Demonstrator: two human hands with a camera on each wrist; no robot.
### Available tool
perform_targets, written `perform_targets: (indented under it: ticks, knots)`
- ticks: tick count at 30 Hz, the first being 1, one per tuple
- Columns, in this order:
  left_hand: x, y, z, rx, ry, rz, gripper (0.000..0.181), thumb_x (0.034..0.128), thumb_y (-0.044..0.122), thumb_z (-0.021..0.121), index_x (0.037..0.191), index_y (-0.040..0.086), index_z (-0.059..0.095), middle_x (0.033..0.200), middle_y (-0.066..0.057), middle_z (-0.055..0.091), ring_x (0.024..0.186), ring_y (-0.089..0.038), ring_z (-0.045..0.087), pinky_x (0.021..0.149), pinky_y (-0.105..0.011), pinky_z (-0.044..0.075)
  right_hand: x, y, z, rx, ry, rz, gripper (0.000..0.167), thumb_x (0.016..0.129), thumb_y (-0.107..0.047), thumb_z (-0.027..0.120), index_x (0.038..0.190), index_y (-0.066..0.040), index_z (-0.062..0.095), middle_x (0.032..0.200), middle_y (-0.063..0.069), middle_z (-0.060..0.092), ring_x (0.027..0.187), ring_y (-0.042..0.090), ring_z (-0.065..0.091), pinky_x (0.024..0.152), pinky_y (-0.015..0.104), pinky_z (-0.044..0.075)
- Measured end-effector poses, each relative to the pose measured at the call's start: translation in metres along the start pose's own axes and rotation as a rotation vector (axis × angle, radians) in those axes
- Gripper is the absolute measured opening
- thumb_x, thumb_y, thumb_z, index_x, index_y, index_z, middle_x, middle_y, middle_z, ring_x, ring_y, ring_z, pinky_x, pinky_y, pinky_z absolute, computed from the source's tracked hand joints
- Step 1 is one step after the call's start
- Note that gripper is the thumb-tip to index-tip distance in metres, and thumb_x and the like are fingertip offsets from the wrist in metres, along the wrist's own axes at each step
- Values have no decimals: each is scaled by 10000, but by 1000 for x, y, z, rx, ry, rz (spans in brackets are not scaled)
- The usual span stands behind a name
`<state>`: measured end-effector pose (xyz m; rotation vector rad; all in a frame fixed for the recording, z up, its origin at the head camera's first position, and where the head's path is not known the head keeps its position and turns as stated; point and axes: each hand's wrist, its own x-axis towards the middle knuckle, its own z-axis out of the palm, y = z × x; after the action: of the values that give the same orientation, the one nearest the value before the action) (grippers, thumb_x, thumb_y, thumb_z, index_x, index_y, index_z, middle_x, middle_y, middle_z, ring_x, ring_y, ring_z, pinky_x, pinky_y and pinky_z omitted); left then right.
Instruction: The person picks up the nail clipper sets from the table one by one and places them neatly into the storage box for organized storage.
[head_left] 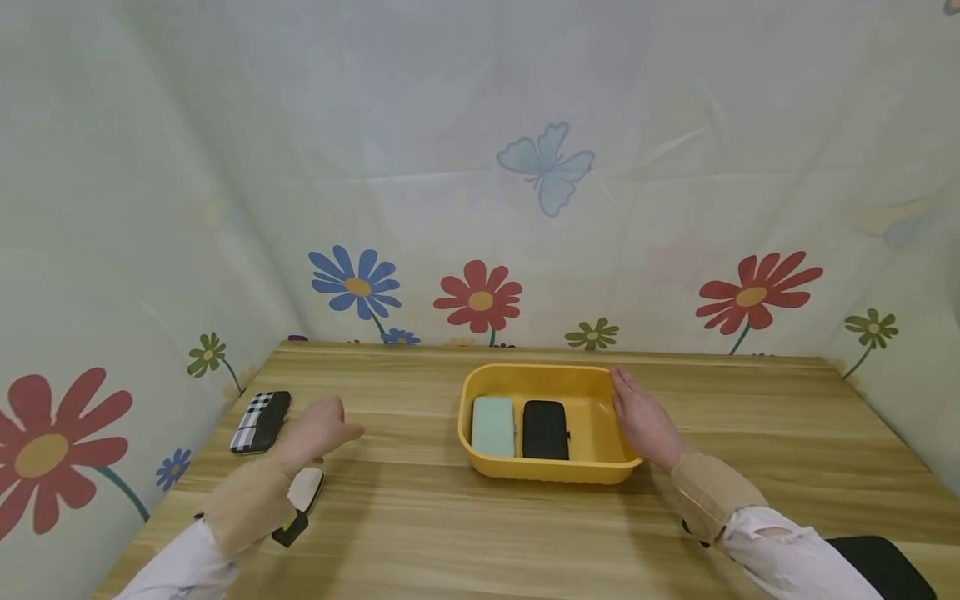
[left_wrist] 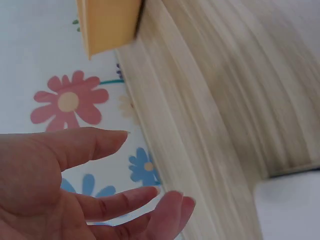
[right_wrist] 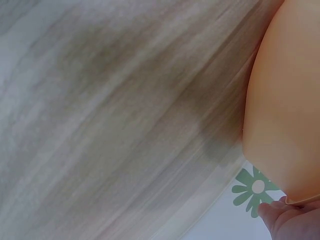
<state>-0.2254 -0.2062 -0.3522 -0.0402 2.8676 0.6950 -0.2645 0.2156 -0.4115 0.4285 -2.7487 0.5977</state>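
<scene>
A yellow plastic bin stands on the wooden table, with a mint-green case and a black case lying side by side in its left and middle part. My right hand touches the bin's right side, fingers extended along the rim; the bin wall fills the right of the right wrist view. Left of the bin, my left hand is over the table with nothing in it, fingers loosely bent and thumb apart. Nearest to it are a black-and-white plaid case and a white-and-black case, partly hidden by the forearm.
A small black item with a yellow mark lies by the left forearm. At the lower right, a black object is partly covered by the right sleeve. A flower-printed curtain borders the table's back and sides.
</scene>
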Motion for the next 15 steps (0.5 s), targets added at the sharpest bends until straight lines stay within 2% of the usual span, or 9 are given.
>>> perform_targets:
  ticks: [6,9,12,15]
  knots:
    - [-6,-24,-4,22,-32,-91,253,831,238,534,730,40,413,622,-28,345,493,-139,395,447,-266,472,2,-1,0,6,-19,7,419,928,-69,369,1274,163,321,1337,324,302,1226,420,328,981,505,293]
    - [-11,-33,-6,40,-19,-102,287,827,247,540,842,-35,489,620,-41,384,473,-158,438,430,-275,470,3,-2,-1,11,-27,13,421,930,-70,365,1278,161,315,1343,324,290,1229,423,321,983,510,287]
    - [-15,-42,-6,47,-27,-116,324,826,250,544,937,-51,499,642,-64,414,481,-182,452,417,-284,459,3,-2,-1,10,-35,16,422,930,-70,365,1278,162,314,1343,324,288,1230,424,317,984,511,285]
    - [-17,-52,-5,52,-33,-126,326,820,261,547,928,-40,482,649,-79,423,479,-189,444,406,-291,449,3,-2,-1,9,-35,11,421,928,-69,363,1276,164,316,1340,325,294,1230,424,319,984,511,286]
